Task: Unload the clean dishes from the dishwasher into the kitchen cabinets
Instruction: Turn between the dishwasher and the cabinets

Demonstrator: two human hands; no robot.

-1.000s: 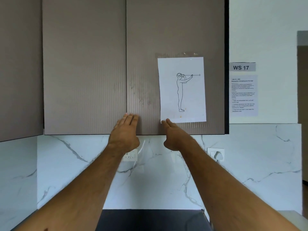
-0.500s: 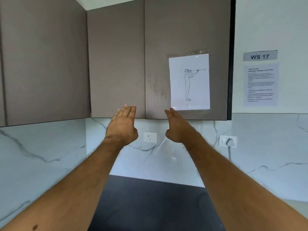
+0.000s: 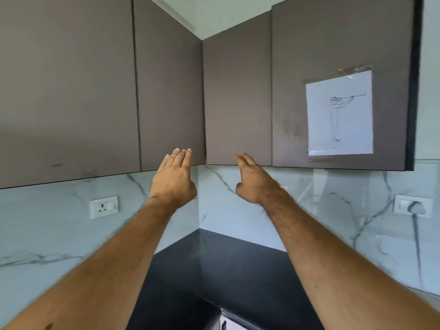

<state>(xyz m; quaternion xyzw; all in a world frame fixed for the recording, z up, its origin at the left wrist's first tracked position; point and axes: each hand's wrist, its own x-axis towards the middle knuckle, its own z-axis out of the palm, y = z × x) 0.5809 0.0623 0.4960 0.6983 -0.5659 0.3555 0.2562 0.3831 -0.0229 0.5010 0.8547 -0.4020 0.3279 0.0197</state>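
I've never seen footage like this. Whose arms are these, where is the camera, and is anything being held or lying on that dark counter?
There is no robot here, just a person wearing a wide-angle camera on the head, so you see what they see: their own two bare arms reaching forward. The left hand and the right hand are both open with straight fingers and hold nothing. They are raised toward the lower edge of the closed brown wall cabinet doors in a kitchen corner. One door carries a taped white paper sheet with a line drawing of a standing figure. Below is a black countertop against a white marble-patterned wall; I see no dishes on the visible part.
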